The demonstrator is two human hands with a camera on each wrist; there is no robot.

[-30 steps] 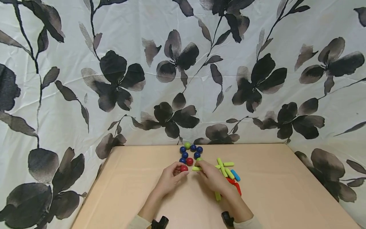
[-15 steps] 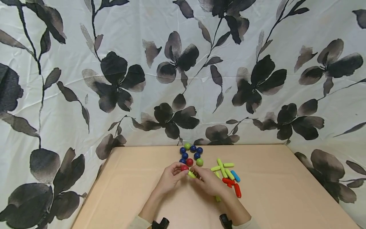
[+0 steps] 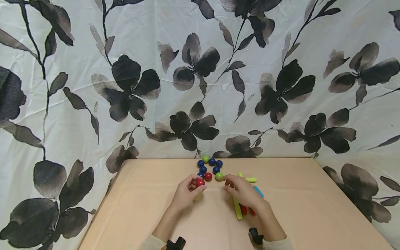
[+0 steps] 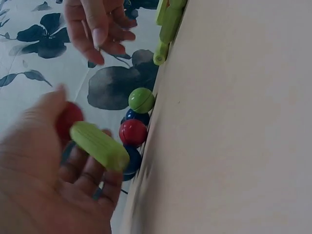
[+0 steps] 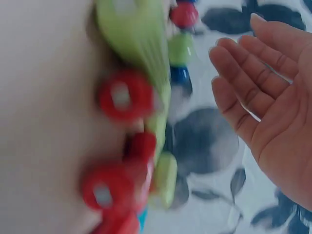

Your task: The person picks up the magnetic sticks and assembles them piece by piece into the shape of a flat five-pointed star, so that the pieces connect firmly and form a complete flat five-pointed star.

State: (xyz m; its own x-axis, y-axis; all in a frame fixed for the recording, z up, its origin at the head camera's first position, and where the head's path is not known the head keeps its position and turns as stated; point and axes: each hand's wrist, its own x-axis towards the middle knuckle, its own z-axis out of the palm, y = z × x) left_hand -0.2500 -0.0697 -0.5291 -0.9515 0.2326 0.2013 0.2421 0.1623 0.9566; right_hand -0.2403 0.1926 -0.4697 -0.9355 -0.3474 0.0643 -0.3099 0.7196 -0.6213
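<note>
My left hand (image 3: 183, 193) pinches a red ball (image 3: 200, 182) between thumb and fingers, above the table. From that ball a yellow-green rod (image 4: 100, 145) sticks out in the left wrist view, its ball end touching the red ball. My right hand (image 3: 245, 191) hovers over the loose rods, fingers relaxed, holding nothing; the right wrist view shows its bare palm (image 5: 278, 107). Between the hands lie a second red ball (image 3: 208, 176) and a green ball (image 3: 219, 176). Several blue balls (image 3: 216, 169) stand behind them.
Yellow-green rods (image 3: 237, 209), red rods (image 3: 244, 209) and a blue rod (image 3: 258, 191) lie partly hidden under my right hand. Another green ball (image 3: 205, 159) sits by the far edge of the tan table (image 3: 312, 208). A floral cloth (image 3: 200, 93) hangs behind.
My right hand brought the yellow-green rod to the red ball, let go of it and drew back to the right. The left hand keeps the red ball, now with the rod on it.
</note>
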